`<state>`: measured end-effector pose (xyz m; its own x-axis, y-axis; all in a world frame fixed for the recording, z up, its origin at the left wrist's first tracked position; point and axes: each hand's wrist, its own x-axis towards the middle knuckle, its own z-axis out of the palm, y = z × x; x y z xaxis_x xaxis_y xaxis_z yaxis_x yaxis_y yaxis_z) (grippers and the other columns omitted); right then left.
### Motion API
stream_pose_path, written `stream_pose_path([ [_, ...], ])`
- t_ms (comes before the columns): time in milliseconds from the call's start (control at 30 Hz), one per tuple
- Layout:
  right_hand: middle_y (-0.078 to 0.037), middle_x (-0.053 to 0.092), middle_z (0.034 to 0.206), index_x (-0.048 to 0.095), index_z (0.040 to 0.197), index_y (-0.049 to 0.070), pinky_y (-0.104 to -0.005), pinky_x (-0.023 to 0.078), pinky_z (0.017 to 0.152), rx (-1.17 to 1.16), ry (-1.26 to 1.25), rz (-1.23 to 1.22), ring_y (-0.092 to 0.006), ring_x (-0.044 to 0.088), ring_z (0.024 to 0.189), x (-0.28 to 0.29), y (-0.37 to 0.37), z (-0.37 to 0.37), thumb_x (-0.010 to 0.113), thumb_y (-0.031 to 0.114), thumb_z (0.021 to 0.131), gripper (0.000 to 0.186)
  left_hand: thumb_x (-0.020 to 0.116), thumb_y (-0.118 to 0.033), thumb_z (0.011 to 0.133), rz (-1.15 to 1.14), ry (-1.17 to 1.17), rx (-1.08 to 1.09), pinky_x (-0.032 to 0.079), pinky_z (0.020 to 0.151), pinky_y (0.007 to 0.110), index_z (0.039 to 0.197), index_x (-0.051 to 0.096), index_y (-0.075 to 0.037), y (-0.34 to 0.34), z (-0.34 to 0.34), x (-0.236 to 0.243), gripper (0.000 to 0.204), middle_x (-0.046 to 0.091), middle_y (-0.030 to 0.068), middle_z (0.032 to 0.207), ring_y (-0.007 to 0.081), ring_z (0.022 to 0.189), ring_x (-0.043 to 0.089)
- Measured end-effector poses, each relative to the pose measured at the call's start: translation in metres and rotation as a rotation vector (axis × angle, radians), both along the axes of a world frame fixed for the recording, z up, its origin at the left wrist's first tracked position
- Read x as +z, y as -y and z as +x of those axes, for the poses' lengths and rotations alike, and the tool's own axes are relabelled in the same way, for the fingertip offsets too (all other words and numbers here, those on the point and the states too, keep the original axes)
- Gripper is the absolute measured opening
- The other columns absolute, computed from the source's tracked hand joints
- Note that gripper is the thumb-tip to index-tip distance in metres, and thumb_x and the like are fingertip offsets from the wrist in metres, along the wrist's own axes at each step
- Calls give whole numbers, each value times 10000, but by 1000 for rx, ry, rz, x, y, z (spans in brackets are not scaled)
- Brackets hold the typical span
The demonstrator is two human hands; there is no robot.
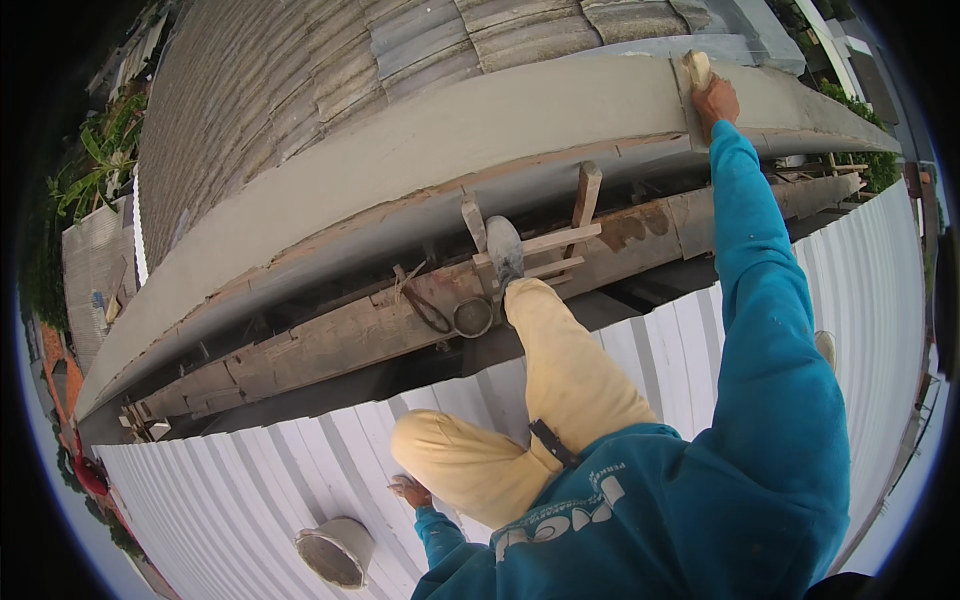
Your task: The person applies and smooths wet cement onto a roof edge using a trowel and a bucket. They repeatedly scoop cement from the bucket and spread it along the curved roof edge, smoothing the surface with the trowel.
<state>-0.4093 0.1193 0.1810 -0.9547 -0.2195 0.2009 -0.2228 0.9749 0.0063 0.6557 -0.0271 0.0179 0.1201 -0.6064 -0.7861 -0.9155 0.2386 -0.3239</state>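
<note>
Right hand (716, 100) grips a wooden float (698, 68) on the wet concrete ledge (420, 150); left hand (409, 490) braces open-palmed on the white roof sheet (250, 480) — overreaching could tip them

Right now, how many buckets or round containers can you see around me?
2. A pale bucket sits on the white corrugated roof near the left hand; a small round tin rests on the wooden plank. Others may be hidden.
</note>
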Motion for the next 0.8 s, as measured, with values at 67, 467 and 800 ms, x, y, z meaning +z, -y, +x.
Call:
stream_pose_path([
  [67, -215, 700, 1102, 687, 1171, 52, -440, 518, 912, -65, 162, -145, -369, 661, 1060, 4, -26, -15, 641, 429, 821, 517, 397, -404, 1016, -69, -42, 45, 181, 1176, 601, 1518, 85, 108, -3, 11, -3, 782, 82, 495, 1487, 596, 1433, 92],
  [467, -262, 696, 950, 713, 1054, -17, -490, 526, 825, 369, 167, -257, -428, 673, 903, -2, 209, 194, 664, 425, 784, 520, 616, -457, 910, -255, -74, 559, 270, 1071, 732, 1563, -134, -109, -11, -56, 13, 1054, -131, 333, 1587, 531, 1474, -18],
  [800, -271, 629, 941, 714, 933, -38, -526, 509, 758, 681, 269, -546, -430, 634, 871, -15, 434, 406, 699, 311, 723, 408, 726, -454, 842, -294, -82, 578, 240, 1086, 730, 1565, -138, -124, -9, -76, 16, 1174, -165, 309, 1591, 502, 1485, -50],
])
